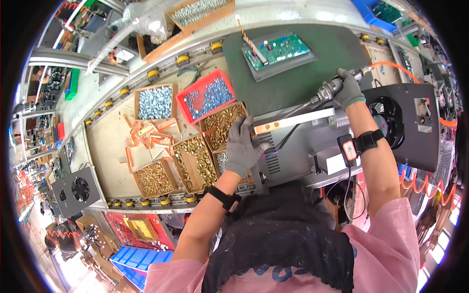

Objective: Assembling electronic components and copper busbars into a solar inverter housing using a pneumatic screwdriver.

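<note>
My right hand [348, 89], in a grey glove, is wrapped round a metal air screwdriver [330, 90] with an orange hose. Its long bit slants down left, the tip close to two brass-coloured screws at the left end of a copper bar [298, 120]. The bar lies across a dark grey metal housing [288, 154]. By that same end is my gloved left hand [243, 149], fingers stretched and thumb apart, at the edge of a box of brass screws [218, 128]. No held object shows in it. Dark wires come out beneath the bar.
Left of the housing stand a red bin [205, 95] of screws, a box of silver screws [155, 102], more boxes of brass fasteners [155, 178] and loose copper strips [149, 139]. Beyond lies a green circuit board [277, 51]. A black fan [386, 119] sits at right.
</note>
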Tool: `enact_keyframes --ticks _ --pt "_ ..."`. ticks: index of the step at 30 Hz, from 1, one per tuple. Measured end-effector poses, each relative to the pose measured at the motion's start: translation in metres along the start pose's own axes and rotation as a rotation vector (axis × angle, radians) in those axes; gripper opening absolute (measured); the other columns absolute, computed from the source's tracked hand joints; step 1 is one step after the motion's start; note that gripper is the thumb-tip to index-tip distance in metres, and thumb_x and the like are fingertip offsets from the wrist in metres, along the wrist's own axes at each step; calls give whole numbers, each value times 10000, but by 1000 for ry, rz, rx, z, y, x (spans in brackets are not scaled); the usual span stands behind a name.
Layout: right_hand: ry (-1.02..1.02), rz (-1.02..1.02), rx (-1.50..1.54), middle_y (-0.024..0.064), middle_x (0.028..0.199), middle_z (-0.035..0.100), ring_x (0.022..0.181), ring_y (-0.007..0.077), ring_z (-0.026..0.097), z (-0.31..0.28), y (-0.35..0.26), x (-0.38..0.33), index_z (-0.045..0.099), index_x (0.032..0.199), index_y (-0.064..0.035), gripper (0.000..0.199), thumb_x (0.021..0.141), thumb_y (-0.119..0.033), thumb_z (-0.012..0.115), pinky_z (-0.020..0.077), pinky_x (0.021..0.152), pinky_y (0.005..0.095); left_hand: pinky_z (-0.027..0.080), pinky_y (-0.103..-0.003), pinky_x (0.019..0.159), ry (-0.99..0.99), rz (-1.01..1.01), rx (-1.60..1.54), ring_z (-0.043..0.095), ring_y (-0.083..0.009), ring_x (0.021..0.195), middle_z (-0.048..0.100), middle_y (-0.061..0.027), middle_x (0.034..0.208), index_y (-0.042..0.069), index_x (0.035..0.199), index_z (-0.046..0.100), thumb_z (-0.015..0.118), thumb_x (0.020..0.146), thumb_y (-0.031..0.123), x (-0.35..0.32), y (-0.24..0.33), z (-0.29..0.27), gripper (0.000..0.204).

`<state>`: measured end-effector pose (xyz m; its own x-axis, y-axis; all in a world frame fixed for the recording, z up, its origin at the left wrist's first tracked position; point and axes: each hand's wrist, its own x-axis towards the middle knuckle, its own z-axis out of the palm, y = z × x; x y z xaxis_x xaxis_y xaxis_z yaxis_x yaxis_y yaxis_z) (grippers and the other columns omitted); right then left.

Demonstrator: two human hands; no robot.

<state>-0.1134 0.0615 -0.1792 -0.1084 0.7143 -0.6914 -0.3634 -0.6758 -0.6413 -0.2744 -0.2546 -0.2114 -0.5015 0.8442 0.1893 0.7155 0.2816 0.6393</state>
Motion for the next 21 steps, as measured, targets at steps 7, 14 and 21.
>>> enact_keyframes --ticks 7,14,21 --pt "-399 -568 -190 73 731 553 622 215 602 173 -145 -209 549 932 -35 215 795 -150 670 521 507 342 436 -469 908 -299 -256 185 528 -392 1064 438 -198 1241 86 1049 651 616 791 316 1 35 -56 347" --pt "-646 -1285 -425 26 742 613 634 102 538 366 -202 -324 610 886 -56 182 768 -144 717 434 552 253 395 -441 941 -342 -209 194 476 -329 1121 425 -144 1240 68 1085 620 612 810 324 -14 34 -86 377" --pt "-216 -1430 -1014 129 973 647 934 288 603 468 -147 -320 608 1052 -51 467 720 -357 726 453 856 395 402 -444 933 -368 -258 136 481 -305 1135 449 -114 1238 142 1070 625 593 823 345 -19 29 -110 322"
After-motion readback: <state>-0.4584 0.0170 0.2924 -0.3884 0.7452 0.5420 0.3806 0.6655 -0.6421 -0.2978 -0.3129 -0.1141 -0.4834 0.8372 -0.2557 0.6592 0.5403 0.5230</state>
